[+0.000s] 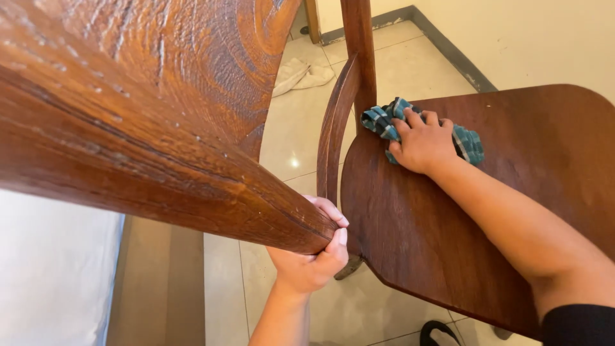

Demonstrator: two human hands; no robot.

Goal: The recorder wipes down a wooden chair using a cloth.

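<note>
Checked cloth [467, 142] sits bunched under my right hand [423, 146], palm flat, pressing it to the chair seat [435, 237]. My left hand [311, 263] is clenched round the chair back's end [282, 221] — bracing it, I judge.

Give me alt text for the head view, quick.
A right hand presses a teal checked cloth onto a dark wooden chair seat, near the back post. The left hand grips the end of the chair's top rail, above a pale tiled floor.

Glossy reddish-brown chair seat [487, 205] with darker wood grain, matching brown chair back [147, 109] with swirling grain, teal and dark blue checked cloth [466, 142], cream floor tiles [301, 134] with grey skirting, white rag [301, 75], black sleeve [580, 325]
</note>
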